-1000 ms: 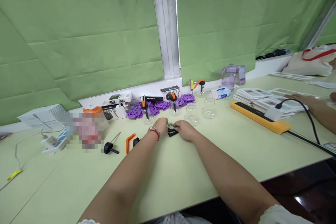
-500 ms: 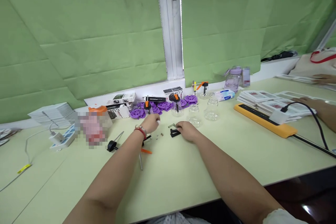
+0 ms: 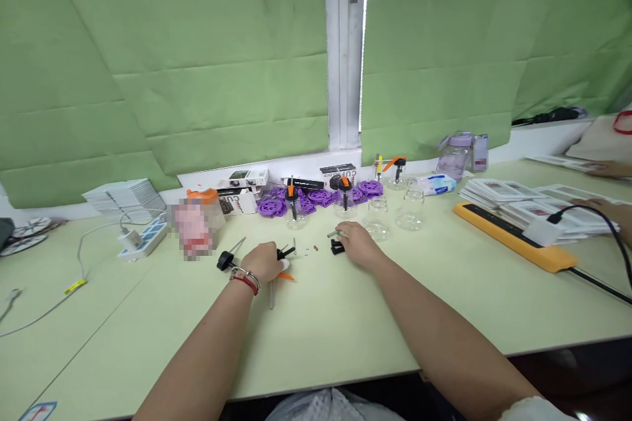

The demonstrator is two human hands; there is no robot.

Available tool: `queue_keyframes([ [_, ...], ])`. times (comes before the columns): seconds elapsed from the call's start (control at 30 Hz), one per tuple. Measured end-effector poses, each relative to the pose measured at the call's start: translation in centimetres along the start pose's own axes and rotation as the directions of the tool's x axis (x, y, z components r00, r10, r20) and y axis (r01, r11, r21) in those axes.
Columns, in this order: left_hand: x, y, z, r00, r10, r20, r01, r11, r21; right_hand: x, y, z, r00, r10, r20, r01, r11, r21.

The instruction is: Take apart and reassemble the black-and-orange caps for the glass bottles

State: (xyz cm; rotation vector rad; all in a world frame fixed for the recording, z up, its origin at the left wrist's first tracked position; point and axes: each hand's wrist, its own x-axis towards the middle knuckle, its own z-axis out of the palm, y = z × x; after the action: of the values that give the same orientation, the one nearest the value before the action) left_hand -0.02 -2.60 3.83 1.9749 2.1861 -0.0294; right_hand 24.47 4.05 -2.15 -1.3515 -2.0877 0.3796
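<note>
My left hand (image 3: 264,262) has its fingers curled down over a cluster of small black parts (image 3: 285,253). A white bit (image 3: 285,265) shows at its fingertips; what they grip is hidden. Just below lie an orange lever (image 3: 286,276) and a thin metal rod (image 3: 272,296). To the left sits a round black grinder part (image 3: 226,260) with a metal shaft. My right hand (image 3: 361,245) is closed, fingertips down at a small metal spring (image 3: 332,234) and a black plastic piece (image 3: 337,248). Tiny loose parts (image 3: 315,248) lie between the hands.
Glass jars (image 3: 409,210), purple spoked pieces (image 3: 320,197) and boxes (image 3: 239,202) stand along the back. On the right are an orange power strip (image 3: 513,237), stacked papers (image 3: 498,191) and another person's hand (image 3: 600,207). A white power strip (image 3: 148,239) is at left.
My left hand has moved back toward me and left, from near the jars down to the black parts. My right hand stays by the spring. The view has shifted left.
</note>
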Motion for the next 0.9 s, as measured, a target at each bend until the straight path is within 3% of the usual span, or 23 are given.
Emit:
queue_keyframes([
  [0.13,-0.3,-0.5,0.3,0.999,0.044,-0.027,-0.045,0.998,-0.039,-0.6,-1.6,-0.3,0.996,-0.084,-0.02,0.085,0.996,0.037],
  [0.3,0.1,-1.8,0.8,0.978,0.17,-0.12,-0.195,0.949,-0.249,-1.5,-3.6,-0.1,0.982,-0.191,0.009,0.188,0.974,0.123],
  [0.43,-0.1,-1.6,1.0,0.913,0.328,-0.242,-0.404,0.805,-0.435,-2.3,-4.8,0.3,0.968,-0.236,0.085,0.214,0.953,0.213],
  [0.53,-0.5,-1.0,1.2,0.846,0.444,-0.295,-0.533,0.697,-0.48,-2.8,-5.6,0.2,0.96,-0.211,0.181,0.143,0.932,0.332],
  [0.67,-0.7,-0.5,1.6,0.818,0.487,-0.306,-0.574,0.648,-0.5,-3.3,-6.2,0.1,0.917,-0.275,0.288,0.098,0.858,0.505],
  [0.9,-1.2,-0.2,1.5,0.817,0.525,-0.239,-0.56,0.622,-0.547,-3.3,-6.2,0.5,0.895,-0.351,0.276,0.134,0.801,0.584],
])
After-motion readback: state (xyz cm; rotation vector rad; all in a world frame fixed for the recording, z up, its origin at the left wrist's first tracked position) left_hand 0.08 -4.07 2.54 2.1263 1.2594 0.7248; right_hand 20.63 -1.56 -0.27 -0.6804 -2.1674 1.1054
